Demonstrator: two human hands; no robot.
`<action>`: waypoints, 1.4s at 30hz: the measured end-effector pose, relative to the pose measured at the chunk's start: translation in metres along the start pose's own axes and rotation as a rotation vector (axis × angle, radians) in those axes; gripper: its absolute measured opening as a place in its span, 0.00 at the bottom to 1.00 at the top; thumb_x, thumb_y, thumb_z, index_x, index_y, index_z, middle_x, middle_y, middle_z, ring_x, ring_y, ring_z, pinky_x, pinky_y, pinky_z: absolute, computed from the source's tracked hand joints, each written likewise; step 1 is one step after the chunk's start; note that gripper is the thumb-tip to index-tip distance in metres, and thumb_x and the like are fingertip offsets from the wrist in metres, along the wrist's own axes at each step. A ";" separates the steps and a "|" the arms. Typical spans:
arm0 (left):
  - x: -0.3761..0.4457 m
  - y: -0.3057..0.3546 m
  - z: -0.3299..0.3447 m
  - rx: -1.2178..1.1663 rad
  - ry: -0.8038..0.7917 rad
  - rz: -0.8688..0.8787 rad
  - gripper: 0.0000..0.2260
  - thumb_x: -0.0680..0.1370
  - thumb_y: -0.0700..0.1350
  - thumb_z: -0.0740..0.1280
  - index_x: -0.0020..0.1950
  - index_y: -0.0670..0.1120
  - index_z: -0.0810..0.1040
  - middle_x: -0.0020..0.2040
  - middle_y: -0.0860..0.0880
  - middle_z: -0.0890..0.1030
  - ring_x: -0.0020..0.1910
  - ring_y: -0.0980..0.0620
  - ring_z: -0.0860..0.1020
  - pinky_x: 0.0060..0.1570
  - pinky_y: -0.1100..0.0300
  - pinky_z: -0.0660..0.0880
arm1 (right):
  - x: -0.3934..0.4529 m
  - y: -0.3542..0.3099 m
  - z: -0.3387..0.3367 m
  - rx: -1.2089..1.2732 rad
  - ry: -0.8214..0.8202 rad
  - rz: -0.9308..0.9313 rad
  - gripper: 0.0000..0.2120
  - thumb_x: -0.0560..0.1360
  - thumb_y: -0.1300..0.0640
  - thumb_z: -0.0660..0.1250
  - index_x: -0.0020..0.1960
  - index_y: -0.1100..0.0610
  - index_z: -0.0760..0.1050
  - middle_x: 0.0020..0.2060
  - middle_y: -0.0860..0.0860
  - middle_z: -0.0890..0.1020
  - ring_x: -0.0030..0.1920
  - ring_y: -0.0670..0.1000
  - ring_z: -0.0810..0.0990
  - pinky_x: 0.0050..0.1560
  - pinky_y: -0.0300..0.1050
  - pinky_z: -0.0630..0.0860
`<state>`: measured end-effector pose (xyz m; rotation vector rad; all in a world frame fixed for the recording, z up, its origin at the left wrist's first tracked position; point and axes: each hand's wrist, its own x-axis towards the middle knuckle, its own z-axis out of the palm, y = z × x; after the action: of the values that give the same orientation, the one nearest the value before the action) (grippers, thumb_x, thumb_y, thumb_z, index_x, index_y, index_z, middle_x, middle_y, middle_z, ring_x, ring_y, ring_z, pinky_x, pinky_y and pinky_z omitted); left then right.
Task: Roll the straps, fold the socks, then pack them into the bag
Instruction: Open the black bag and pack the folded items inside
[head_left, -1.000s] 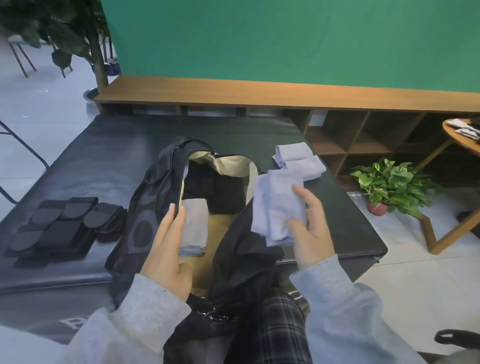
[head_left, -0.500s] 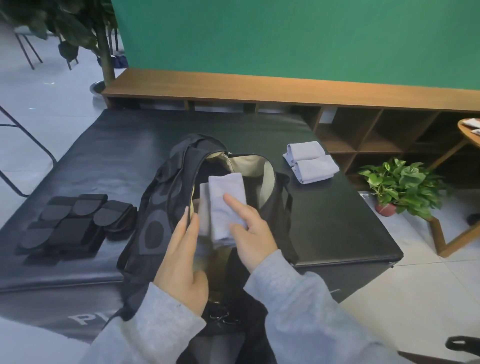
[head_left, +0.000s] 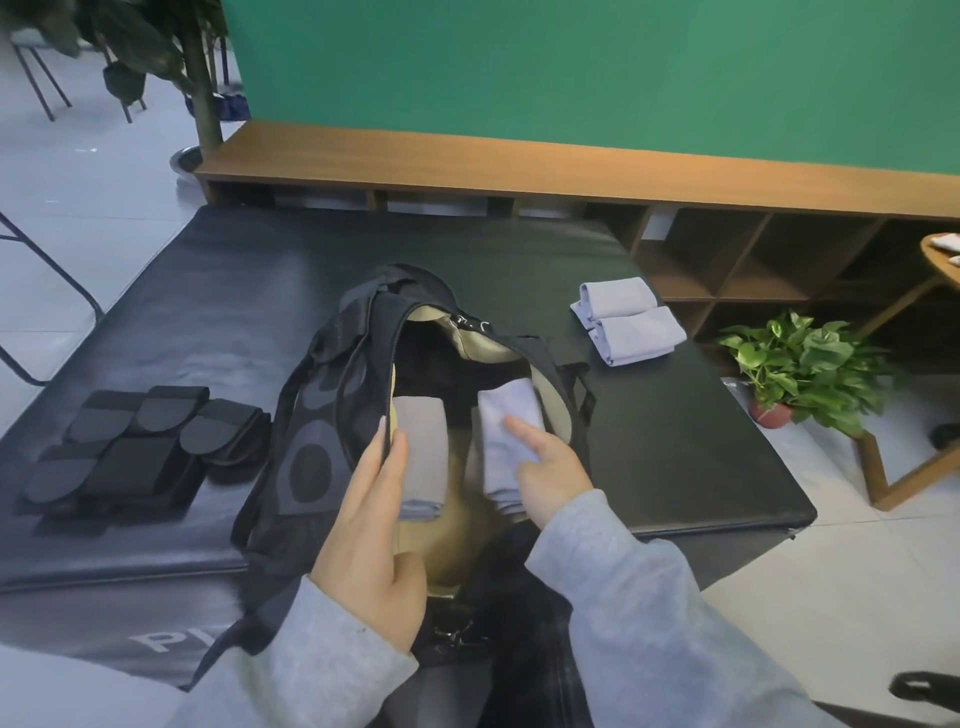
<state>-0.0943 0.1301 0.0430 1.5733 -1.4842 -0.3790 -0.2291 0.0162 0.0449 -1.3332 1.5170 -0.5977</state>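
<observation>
Right hand (head_left: 550, 475) reaches into the open black bag (head_left: 332, 415) and holds a folded pale-blue sock (head_left: 506, 431), index finger laid along its top and the other fingers curled round its near end. That sock lies against the bag's right inner wall, its long axis running from near to far and tipped slightly rightward at the far end. Half a second earlier it hung above the opening at the centre; now it sits lower, inside. Left hand (head_left: 369, 525) rests on the bag's left rim, fingers straight, thumb and fingers pinching the zipper edge to hold the mouth apart, much as before. Just beside those fingertips a second folded sock (head_left: 422, 457) lies in the bag by the left wall, long axis also near to far, parallel to the first, a strip of tan lining between them.

Two more folded socks (head_left: 626, 319) lie touching side by side near the far right corner of the black worktop (head_left: 675, 441), their long axes running left to right, unchanged. Near the left edge sits a cluster of black rolled straps (head_left: 140, 447), well apart from the bag, unchanged.
</observation>
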 end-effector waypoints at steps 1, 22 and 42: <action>0.000 -0.001 0.001 0.003 0.000 -0.002 0.37 0.63 0.32 0.51 0.73 0.46 0.52 0.72 0.64 0.53 0.66 0.80 0.48 0.51 0.87 0.54 | 0.000 -0.001 0.000 0.000 -0.025 0.013 0.27 0.78 0.71 0.49 0.71 0.48 0.67 0.68 0.50 0.66 0.58 0.53 0.74 0.60 0.44 0.72; 0.001 -0.003 -0.005 -0.005 -0.071 -0.074 0.41 0.67 0.21 0.56 0.70 0.51 0.45 0.72 0.61 0.51 0.60 0.86 0.46 0.47 0.88 0.55 | 0.010 0.013 0.029 -0.287 0.021 -0.144 0.24 0.78 0.68 0.56 0.69 0.48 0.64 0.75 0.47 0.49 0.70 0.52 0.61 0.64 0.39 0.65; 0.032 -0.002 -0.003 -0.043 -0.145 -0.154 0.33 0.73 0.24 0.58 0.66 0.57 0.57 0.71 0.60 0.55 0.69 0.70 0.52 0.57 0.86 0.49 | 0.000 -0.003 -0.008 -0.108 0.259 -0.796 0.14 0.77 0.59 0.58 0.59 0.58 0.77 0.58 0.48 0.75 0.62 0.41 0.70 0.64 0.27 0.60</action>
<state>-0.0835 0.1018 0.0538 1.6596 -1.4568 -0.6220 -0.2347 0.0135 0.0501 -2.0117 1.1818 -1.2330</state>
